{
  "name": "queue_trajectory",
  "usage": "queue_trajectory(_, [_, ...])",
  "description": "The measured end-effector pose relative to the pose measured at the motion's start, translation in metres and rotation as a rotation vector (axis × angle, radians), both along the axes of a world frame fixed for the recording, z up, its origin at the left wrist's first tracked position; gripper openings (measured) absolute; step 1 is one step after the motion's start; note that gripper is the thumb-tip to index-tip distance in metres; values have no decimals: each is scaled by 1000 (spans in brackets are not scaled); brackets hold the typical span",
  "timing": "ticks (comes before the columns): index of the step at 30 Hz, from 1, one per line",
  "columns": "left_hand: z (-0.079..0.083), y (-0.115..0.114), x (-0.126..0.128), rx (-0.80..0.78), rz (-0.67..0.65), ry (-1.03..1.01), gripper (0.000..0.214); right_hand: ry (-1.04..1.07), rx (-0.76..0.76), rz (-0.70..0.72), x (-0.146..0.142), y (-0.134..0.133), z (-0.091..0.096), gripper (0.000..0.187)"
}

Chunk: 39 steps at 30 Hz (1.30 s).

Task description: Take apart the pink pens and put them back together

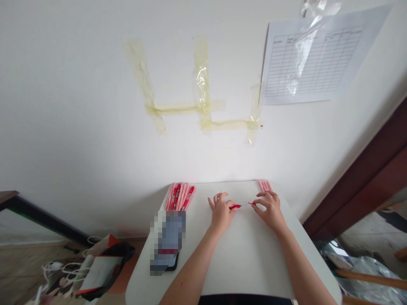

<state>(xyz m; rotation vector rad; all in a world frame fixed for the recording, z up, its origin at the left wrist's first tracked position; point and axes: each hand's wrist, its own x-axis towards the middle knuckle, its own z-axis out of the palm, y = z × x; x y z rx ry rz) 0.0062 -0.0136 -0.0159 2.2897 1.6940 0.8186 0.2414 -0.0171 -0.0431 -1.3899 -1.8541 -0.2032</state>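
Observation:
Over the white table (244,254), my left hand (221,213) pinches a red pen part (234,206) between thumb and fingertips, with the other fingers raised. My right hand (271,212) faces it and grips a thin pen refill (251,203) with a red end. The refill points left toward the pen part; whether the two touch is too small to tell. Behind my right hand lie several pink pens (265,185). At the back left, a bunch of red and pink pens (180,197) rests side by side.
A phone (172,263), mostly blurred out, lies on the table's left side. The white wall (95,106) stands right behind the table, with tape strips (202,80) and a printed sheet (314,59). On the floor at left are a bag (101,267) and white cables (52,267).

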Motion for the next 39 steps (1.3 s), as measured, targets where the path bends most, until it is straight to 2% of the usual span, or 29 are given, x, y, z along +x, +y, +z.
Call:
queue_trajectory(10, [-2,1,-3,20,-36,-20,13,-74,-11,73,-5,-2,7,13])
queue_trajectory(20, [-2,1,-3,5,-18,-103,11,69,14,93,-12,1,4,16])
queue_trajectory(23, [1,0,-3,-26,9,-126,13,97,4,92,-11,0,6,23])
queue_trajectory(26, [3,1,-4,-27,34,-135,12,108,14,84,-10,0,7,28])
queue_trajectory(33, [4,2,-5,4,54,-183,11,100,23,88,-10,2,6,24])
queue_trajectory(39, [3,1,-5,-5,62,-134,14,102,-5,132,-13,-3,11,26])
